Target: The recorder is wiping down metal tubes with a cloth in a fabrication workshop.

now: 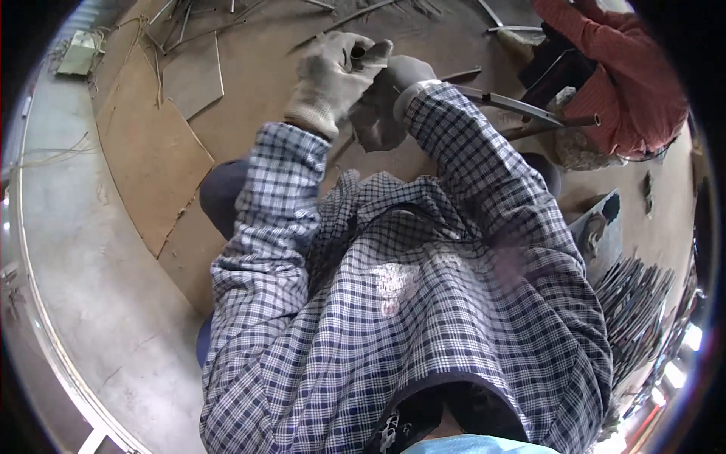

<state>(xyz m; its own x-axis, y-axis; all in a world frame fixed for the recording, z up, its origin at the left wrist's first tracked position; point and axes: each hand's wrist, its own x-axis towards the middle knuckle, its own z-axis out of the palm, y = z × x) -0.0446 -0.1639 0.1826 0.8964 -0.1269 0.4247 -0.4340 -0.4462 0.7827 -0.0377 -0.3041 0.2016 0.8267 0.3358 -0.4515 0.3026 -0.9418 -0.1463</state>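
Both my hands wear grey-white work gloves and are raised close together in front of me. The fingers of my left hand (330, 79) curl in, with a dark round spot like a tube end showing between thumb and fingers; the rest of that piece is hidden. Beside it, my right hand (410, 79) is bent inward with its fingers closed and mostly out of sight. A dark grey flat piece (380, 129) shows just below the hands; whether either hand holds it is unclear. Past my right wrist a short dark tube (463, 75) sticks out.
Long metal tubes (529, 107) lie at the right, near a person in red (624, 76). A dense bundle of thin rods (635, 310) is at lower right, below a grey metal plate (601, 231). Brown sheets (151, 166) cover the left floor; loose rods (181, 30) lie farther off.
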